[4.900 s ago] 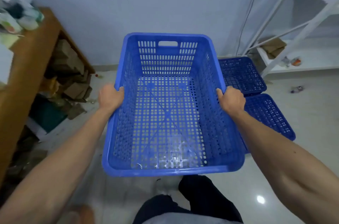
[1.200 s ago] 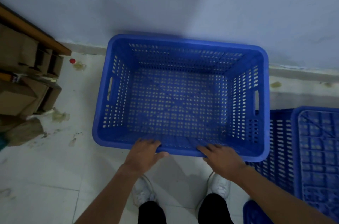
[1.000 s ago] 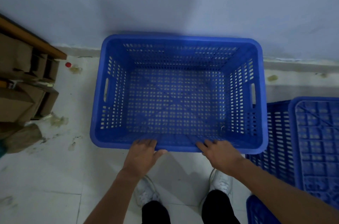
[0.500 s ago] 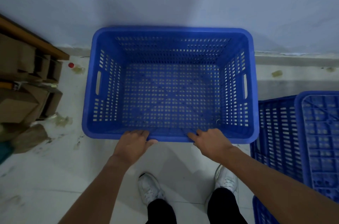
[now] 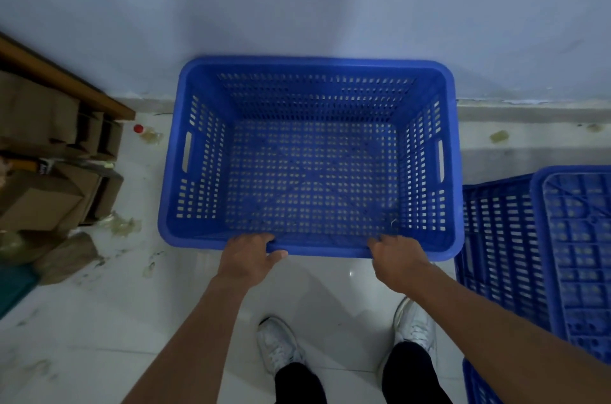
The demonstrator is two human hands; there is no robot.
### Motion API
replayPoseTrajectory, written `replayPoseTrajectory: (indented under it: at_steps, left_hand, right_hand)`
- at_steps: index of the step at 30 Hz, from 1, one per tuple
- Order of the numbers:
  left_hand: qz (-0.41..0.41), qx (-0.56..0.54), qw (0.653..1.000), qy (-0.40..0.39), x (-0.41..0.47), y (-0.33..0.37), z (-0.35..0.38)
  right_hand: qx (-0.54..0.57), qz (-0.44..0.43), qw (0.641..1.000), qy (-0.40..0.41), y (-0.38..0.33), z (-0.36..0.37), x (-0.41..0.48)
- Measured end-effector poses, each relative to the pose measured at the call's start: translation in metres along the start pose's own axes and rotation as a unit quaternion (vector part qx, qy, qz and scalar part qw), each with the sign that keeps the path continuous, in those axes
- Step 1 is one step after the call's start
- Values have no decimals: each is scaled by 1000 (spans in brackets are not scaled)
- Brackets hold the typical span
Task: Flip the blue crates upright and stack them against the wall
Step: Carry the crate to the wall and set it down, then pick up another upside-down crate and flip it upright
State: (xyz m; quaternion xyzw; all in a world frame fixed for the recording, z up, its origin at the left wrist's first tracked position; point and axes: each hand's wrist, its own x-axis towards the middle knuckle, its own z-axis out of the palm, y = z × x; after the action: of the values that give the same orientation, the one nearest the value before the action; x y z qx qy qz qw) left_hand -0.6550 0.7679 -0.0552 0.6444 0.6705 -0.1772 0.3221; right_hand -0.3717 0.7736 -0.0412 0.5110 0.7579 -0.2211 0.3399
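Both the left hand [image 5: 246, 260] and right hand [image 5: 398, 260] kept a closed grip on the near rim of the upright blue crate [image 5: 310, 155], whose far side stood at the wall [image 5: 297, 7].

Pretty dim shot with a cold bluish cast over everything. One small glare spot on the glossy floor tiles [image 5: 351, 273], and soft shadows under the arms. The wide-angle lens bends the wall's baseboard [image 5: 529, 106] toward the edges, and the corners look soft and murky.
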Motion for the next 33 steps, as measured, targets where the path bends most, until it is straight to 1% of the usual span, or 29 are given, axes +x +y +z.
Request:
replayPoseTrajectory:
  at_steps: [2,4,6,8,11,14,18,22,25,28,30,33]
  left_hand:
    - [-30,-29,999,-19,-6,15,-9]
    - [-50,-62,996,-33,-21,31,-21]
    - [-38,-74,995,-56,-47,52,-45]
    - [-10,-44,996,-79,-82,75,-69]
    - [11,-21,996,-83,-129,100,-109]
    - [12,-45,995,-86,-178,119,-144]
    - [-10,-93,993,-72,-244,143,-185]
    - [-10,-67,995,-69,-290,173,-210]
    - [12,-30,998,-62,-309,193,-218]
    - [28,-27,997,-63,-325,207,-217]
    - [52,-20,996,-69,-331,212,-214]
    - [96,-7,993,-72,-336,220,-215]
  right_hand:
    - [49,20,998,-16,9,0,-19]
    - [99,18,995,-5,17,-7,-41]
    - [168,31,985,-20,24,-24,-76]
    - [211,50,975,-57,32,-45,-118]
    - [239,63,966,-78,45,-74,-170]
    - [264,79,959,-67,58,-99,-220]
    - [310,89,946,-42,71,-126,-286]
    - [361,101,926,-30,74,-129,-343]
    - [378,107,919,-32,70,-121,-377]
    - [405,120,906,-27,60,-104,-411]
    - [420,151,895,-17,51,-95,-429]
    - [436,220,873,-7,34,-79,-456]
